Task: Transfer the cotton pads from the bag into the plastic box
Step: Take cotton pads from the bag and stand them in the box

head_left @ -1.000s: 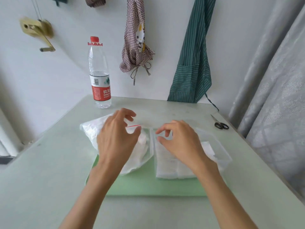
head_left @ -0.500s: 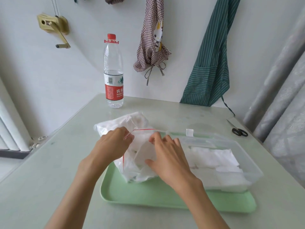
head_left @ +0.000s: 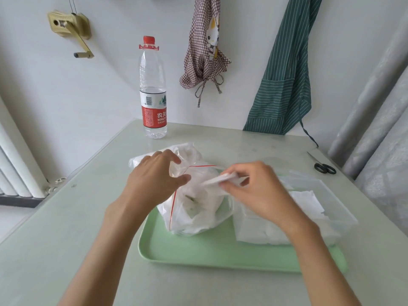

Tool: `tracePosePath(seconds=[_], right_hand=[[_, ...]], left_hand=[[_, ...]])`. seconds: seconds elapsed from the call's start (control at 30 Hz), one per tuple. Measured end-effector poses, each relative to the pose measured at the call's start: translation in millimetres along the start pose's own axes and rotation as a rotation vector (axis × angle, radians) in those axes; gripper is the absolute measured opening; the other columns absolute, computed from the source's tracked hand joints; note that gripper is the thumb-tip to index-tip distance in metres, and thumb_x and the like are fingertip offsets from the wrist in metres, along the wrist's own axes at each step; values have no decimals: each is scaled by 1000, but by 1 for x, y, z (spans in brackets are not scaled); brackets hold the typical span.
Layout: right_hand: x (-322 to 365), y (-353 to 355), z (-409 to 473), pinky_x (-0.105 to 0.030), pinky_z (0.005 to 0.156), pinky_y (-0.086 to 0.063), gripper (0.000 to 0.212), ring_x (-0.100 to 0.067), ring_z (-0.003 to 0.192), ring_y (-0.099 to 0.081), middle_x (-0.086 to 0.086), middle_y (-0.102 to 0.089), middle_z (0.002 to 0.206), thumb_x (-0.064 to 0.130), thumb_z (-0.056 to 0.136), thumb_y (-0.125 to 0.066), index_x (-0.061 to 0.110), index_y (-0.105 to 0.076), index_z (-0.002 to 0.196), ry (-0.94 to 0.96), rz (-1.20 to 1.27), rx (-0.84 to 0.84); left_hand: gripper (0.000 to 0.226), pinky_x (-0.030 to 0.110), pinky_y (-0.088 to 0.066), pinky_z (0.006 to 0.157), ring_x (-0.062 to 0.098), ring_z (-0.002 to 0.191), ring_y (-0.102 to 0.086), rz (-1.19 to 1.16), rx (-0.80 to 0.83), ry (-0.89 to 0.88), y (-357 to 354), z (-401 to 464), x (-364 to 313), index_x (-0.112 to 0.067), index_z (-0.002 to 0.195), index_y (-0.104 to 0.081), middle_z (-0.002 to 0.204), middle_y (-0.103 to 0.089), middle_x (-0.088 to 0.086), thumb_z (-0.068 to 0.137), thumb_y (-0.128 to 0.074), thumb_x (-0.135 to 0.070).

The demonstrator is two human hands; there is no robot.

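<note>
Left hand [head_left: 154, 177] pinches bag [head_left: 196, 204] mouth, steadying it; right hand [head_left: 254, 188] pinches cotton pads [head_left: 220, 180], apparently bound for plastic box [head_left: 340, 208].

A pale green worktop [head_left: 66, 228] is carrying a few things. A light green tray [head_left: 209, 250] is lying flat near its front middle. A water bottle [head_left: 152, 89] with a red cap is standing upright near the far edge. Black-handled scissors [head_left: 323, 166] are lying near the right edge, well apart from the tray.
</note>
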State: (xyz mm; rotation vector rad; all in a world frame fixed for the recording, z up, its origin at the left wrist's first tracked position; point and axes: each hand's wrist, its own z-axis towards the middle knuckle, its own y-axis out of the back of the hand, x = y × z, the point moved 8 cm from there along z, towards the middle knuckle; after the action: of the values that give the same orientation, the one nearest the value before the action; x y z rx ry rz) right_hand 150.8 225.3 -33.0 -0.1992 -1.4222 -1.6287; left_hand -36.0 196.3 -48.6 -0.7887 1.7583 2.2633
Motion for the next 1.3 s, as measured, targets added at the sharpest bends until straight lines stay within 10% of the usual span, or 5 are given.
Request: tracePosePath(seconds=[0.27,0.43,0.63,0.9,1.3], right_hand=[[-90,57,-16,-13,65,-55,19,-12,78,-65,-9,-69,93,1,88,-61,-2,-68,105,-483,509,-149],[-109,36,-20,-24,56,-53,20,-19,60,-59,-9,-63,76,0,77,-73,11,-58,83,-631,450,-91],[-107,21,-10,-42,91,-53,34,-25,73,-61,-11,-61,80,-3,76,-73,14,-45,68,-658,595,2],[-120,89,-18,-21,59,-58,22,-12,62,-59,-8,-60,79,-5,81,-67,11,-52,77,-634,625,-175],[-129,90,-35,-18,60,-57,18,-14,70,-60,-9,-61,84,-5,82,-66,10,-57,79,-641,634,-98]], left_hand=[[21,20,-30,80,4,105,-49,-170,-126,-383,-4,-19,-77,-38,109,-57,109,-57,-22,89,-59,-32],[19,23,-30,84,9,110,-51,-87,-63,-420,-29,-23,-92,-39,109,-62,111,-61,-16,93,-53,-33],[20,26,-32,77,14,110,-48,79,-67,-380,-35,-16,-113,-36,106,-66,112,-62,-12,89,-57,-40],[21,26,-25,79,18,110,-45,632,113,-525,-81,-6,-157,-26,103,-65,109,-60,-7,82,-64,-26],[14,27,-22,81,14,105,-52,995,149,-694,-105,-4,-163,-25,99,-60,103,-63,-5,86,-62,-31]])
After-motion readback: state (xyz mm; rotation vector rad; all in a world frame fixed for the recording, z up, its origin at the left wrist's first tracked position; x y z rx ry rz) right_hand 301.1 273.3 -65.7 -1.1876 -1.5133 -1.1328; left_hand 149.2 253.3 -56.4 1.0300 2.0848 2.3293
